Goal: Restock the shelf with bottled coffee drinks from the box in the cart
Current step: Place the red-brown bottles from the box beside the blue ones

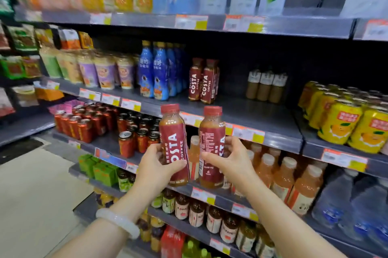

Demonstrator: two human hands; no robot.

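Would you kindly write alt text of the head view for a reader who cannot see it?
A person's left hand and right hand each hold an upright red Costa coffee bottle, left bottle and right bottle, before a drinks shelf where matching bottles stand.

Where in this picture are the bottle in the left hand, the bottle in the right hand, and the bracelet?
Left bottle (173,142): head view, on its red label.
Right bottle (211,142): head view, on its label's printed back.
Bracelet (117,222): head view, on the white band at the left wrist.
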